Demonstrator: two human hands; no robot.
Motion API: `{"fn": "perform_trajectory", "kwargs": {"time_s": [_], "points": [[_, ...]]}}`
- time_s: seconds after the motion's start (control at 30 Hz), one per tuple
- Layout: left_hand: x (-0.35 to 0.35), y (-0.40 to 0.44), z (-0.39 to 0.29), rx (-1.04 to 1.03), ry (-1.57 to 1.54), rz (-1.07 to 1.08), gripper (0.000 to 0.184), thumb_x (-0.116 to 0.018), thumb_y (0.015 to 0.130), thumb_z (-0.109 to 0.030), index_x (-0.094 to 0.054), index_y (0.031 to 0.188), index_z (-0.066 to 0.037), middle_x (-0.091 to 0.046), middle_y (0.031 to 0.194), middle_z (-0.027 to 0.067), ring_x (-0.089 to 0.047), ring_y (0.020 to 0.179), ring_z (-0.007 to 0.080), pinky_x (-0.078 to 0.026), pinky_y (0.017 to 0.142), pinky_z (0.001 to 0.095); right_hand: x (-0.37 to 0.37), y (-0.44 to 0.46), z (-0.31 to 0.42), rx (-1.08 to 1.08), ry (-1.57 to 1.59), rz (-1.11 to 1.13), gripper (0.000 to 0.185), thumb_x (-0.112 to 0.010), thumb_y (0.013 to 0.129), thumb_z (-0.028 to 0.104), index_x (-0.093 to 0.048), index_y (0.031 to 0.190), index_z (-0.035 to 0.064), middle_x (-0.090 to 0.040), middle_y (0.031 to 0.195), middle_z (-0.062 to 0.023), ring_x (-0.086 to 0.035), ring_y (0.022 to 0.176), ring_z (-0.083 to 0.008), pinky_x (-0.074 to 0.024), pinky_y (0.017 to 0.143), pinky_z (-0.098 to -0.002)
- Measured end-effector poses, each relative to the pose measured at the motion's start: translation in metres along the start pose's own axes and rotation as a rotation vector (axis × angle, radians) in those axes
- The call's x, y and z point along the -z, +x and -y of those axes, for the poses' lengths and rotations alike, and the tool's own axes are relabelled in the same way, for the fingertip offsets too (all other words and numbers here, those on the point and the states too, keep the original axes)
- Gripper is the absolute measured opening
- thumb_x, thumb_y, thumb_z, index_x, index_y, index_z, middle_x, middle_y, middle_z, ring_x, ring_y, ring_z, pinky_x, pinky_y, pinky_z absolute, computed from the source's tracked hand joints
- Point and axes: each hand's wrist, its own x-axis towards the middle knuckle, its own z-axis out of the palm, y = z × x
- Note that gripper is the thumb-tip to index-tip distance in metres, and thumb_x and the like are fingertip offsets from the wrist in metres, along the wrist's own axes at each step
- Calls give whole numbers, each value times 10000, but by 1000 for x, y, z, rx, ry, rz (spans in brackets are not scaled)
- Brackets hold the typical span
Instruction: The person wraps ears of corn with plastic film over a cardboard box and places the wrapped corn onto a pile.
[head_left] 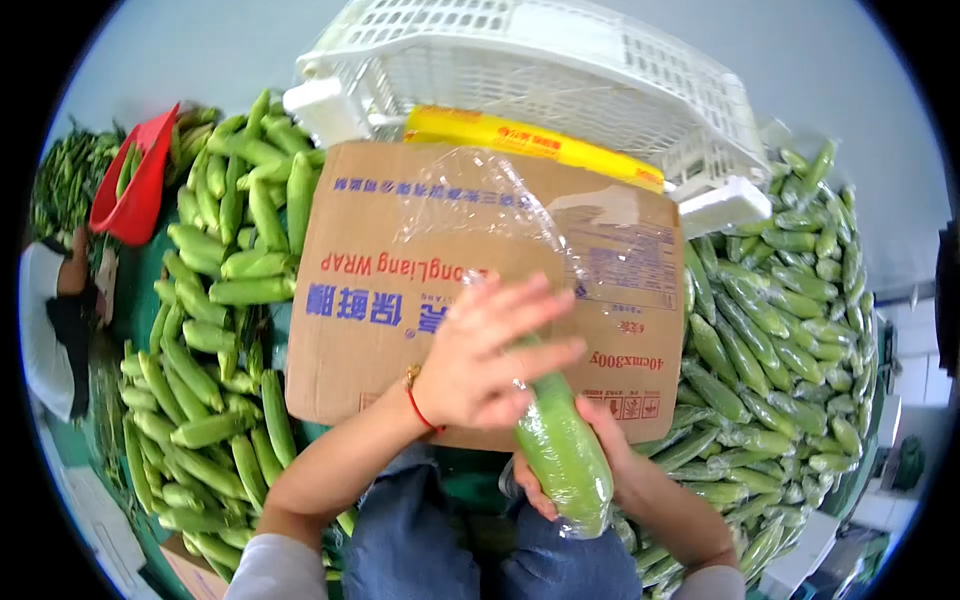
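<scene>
My right hand (pixel 605 440) is closed around a pale green zucchini (pixel 568 455) wrapped in shiny cling film, tilted over my lap. My left hand (pixel 490 350), with a red string on its wrist, is slightly blurred. Its fingers are spread above the upper end of the zucchini; whether they touch it I cannot tell. Beneath both hands lies a cardboard box (pixel 370 260) with blue and red print. A loose sheet of clear film (pixel 470 190) spreads over its far part, and a long yellow box (pixel 540 142) runs along its far edge.
Unwrapped zucchini (pixel 210 380) are piled on the left, and several film-wrapped zucchini (pixel 770 340) on the right. Beyond the cardboard stands a white plastic crate (pixel 540 70). A red basket (pixel 137 185) sits at far left, near another person's sleeve (pixel 48 330).
</scene>
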Motion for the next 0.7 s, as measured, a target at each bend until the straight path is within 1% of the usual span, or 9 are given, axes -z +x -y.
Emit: {"fn": "perform_trajectory", "kwargs": {"time_s": [0.2,0.27,0.37,0.43,0.47,0.5,0.57,0.63,0.7], "points": [[-10,25,-9,448,-1560,-625,474,-547,847,-86,-417,1302,-129,-573,1104,106,-576,1001,253,-511,836,423,-9,60,-16,1,414,708,873,-290,865,791,-461,1283,43,-561,759,-169,-538,450,-238,-424,357,-302],[-5,24,-10,749,-1377,-623,294,-509,883,-79,-401,1154,-114,-496,895,66,-587,770,208,-537,703,390,-17,48,-7,78,284,503,806,-271,935,706,-347,1429,74,-580,827,-171,-574,490,-213,-412,350,-273],[-2,0,2,847,-937,-631,146,-402,1016,-139,-397,1155,-95,-499,914,70,-598,783,199,-539,690,321,2,14,4,187,13,-93,627,-439,1000,470,-315,1462,65,-608,973,-153,-615,570,-194,-419,358,-256],[-1,-23,2,823,-603,-564,176,-398,1033,-162,-402,1176,-60,-514,961,63,-606,807,186,-536,724,309,7,-8,14,366,-584,-445,512,-646,912,112,-443,1369,1,-607,1164,-138,-640,673,-170,-498,520,-241],[3,-35,-2,854,-597,-485,151,-423,1027,-157,-467,1115,-43,-533,976,54,-591,824,154,-512,761,294,18,-9,15,612,-879,-519,440,-638,917,134,-502,1309,-13,-610,1175,-136,-649,718,-175,-516,585,-262],[12,-40,-7,867,-352,-347,159,-450,1020,-156,-537,990,-26,-559,951,36,-561,845,115,-468,795,268,24,-12,21,817,-1029,-541,407,-628,920,156,-532,1277,-16,-618,1164,-143,-653,759,-190,-526,648,-288],[-1,-52,-15,1028,-780,-442,197,-549,983,-154,-626,877,-6,-614,813,4,-518,790,58,-422,698,203,28,-16,33,1193,-1184,-604,381,-605,927,200,-561,1240,-13,-639,1122,-165,-657,839,-229,-535,768,-346],[-6,-49,-44,1452,-1024,-207,329,-451,1033,-285,-607,1023,4,-643,760,77,-594,564,127,-495,490,252,11,-13,51,1417,-910,-477,368,-567,943,230,-557,1227,-3,-662,997,-177,-653,857,-273,-536,815,-394],[-12,-72,-43,1486,-1188,-57,508,-319,1049,-404,-541,1167,37,-627,671,113,-575,439,151,-474,365,256,-1,7,62,1270,-273,-34,349,-516,979,244,-516,1246,18,-624,746,-153,-643,766,-293,-540,776,-451]]}}
